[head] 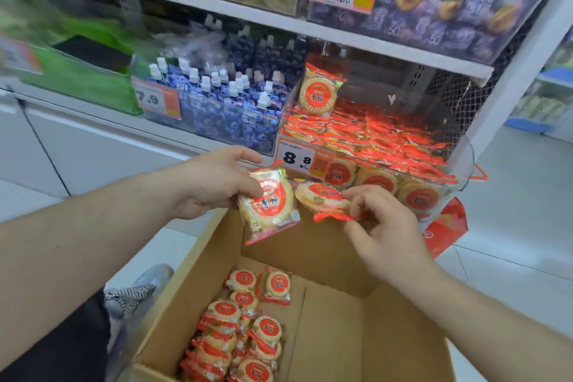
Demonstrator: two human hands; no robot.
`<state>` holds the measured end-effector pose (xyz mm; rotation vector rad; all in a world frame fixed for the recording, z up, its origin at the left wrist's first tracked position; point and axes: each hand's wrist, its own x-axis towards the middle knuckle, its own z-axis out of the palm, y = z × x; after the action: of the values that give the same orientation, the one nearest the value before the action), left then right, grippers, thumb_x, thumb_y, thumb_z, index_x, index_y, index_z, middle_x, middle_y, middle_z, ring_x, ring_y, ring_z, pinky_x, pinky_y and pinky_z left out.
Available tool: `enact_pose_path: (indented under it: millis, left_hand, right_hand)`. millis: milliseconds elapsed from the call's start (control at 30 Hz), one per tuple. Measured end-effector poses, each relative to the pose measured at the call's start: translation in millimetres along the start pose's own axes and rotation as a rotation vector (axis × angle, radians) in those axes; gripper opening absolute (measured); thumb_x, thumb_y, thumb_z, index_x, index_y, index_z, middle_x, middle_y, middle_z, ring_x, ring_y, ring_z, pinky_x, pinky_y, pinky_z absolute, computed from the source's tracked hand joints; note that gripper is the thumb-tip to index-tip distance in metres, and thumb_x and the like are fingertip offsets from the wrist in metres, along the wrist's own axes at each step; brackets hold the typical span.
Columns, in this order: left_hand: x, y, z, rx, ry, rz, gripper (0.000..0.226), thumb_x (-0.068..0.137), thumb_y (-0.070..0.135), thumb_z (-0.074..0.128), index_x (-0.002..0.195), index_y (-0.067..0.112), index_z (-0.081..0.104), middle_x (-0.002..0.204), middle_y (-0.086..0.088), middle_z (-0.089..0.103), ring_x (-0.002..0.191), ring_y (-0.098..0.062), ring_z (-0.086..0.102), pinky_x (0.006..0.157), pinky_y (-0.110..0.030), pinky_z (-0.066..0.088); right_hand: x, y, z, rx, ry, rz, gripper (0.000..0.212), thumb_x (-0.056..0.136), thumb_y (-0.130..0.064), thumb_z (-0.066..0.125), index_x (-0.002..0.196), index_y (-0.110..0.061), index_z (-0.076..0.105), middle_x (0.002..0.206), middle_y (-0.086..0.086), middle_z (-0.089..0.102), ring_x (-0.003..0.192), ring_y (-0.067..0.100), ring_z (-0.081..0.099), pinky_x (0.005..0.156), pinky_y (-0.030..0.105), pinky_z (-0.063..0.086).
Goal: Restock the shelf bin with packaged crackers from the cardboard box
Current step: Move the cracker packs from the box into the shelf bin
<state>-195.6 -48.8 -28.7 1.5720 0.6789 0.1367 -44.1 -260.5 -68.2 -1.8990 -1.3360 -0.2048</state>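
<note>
My left hand [210,183] pinches a packaged round cracker [269,205] with a red label, held upright above the far edge of the open cardboard box [328,319]. My right hand [381,226] pinches a second cracker packet [322,198], tilted nearly flat, just in front of the clear shelf bin [465,161]. The bin holds several red-wrapped cracker packets [372,136], and one packet [319,90] stands upright at its back left. Several more packets [238,329] lie along the left side of the box floor.
A price tag reading 8.8 [302,160] hangs on the bin front. A bin of blue pouch drinks [217,102] stands to the left, green packs [86,71] further left. A red bag [446,226] lies beyond the box. My shoe [133,291] is beside the box.
</note>
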Motion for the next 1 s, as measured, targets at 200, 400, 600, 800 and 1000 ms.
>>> enact_pose_path:
  millis: [200, 400, 600, 800, 1000]
  left_hand:
    - [-35.5, -18.2, 14.6, -0.331, 0.274, 0.071, 0.039, 0.083, -0.003, 0.069, 0.117, 0.013, 0.057, 0.098, -0.018, 0.072, 0.082, -0.027, 0.07, 0.089, -0.046, 0.053]
    - [-49.0, -32.2, 53.1, -0.685, 0.298, 0.038, 0.023, 0.091, 0.01, 0.062, 0.114, 0.009, 0.061, 0.093, -0.017, 0.074, 0.077, -0.028, 0.072, 0.072, -0.047, 0.06]
    - [-46.8, -28.2, 82.7, -0.807, 0.18, 0.005, 0.037, 0.1, 0.037, 0.044, 0.124, 0.014, 0.061, 0.111, -0.016, 0.071, 0.097, -0.032, 0.07, 0.079, -0.046, 0.058]
    - [-36.7, -45.5, 89.6, -0.848, 0.012, 0.019, 0.063, 0.099, 0.054, 0.028, 0.101, 0.013, 0.076, 0.107, -0.017, 0.072, 0.088, -0.027, 0.071, 0.078, -0.041, 0.055]
    - [-23.0, -86.3, 86.7, -0.69, 0.234, -0.023, 0.037, 0.083, 0.001, 0.068, 0.117, 0.01, 0.057, 0.089, -0.013, 0.074, 0.072, -0.024, 0.073, 0.057, -0.033, 0.056]
  right_hand:
    - [-6.7, -8.2, -6.7, 0.031, 0.227, -0.289, 0.003, 0.073, -0.009, 0.054, 0.072, -0.006, 0.053, 0.105, 0.004, 0.058, 0.103, 0.012, 0.054, 0.093, 0.014, 0.039]
    - [-7.1, -24.0, -2.4, 0.035, 0.291, -0.408, 0.03, 0.068, 0.007, 0.061, 0.082, -0.017, 0.048, 0.108, 0.009, 0.054, 0.103, 0.012, 0.05, 0.095, 0.011, 0.036]
    - [-17.6, -21.4, 9.2, -0.004, 0.185, -0.506, 0.01, 0.081, -0.007, 0.052, 0.088, -0.014, 0.052, 0.112, 0.005, 0.048, 0.096, 0.022, 0.055, 0.087, 0.024, 0.044]
    - [-20.6, -14.9, 26.6, -0.083, 0.095, -0.503, 0.012, 0.073, -0.001, 0.057, 0.083, -0.006, 0.055, 0.103, 0.013, 0.053, 0.089, 0.026, 0.053, 0.079, 0.025, 0.044]
    - [-44.8, -5.1, 47.9, -0.032, -0.176, -0.372, 0.021, 0.068, -0.009, 0.051, 0.087, -0.006, 0.058, 0.104, 0.01, 0.058, 0.087, 0.025, 0.059, 0.071, 0.03, 0.051]
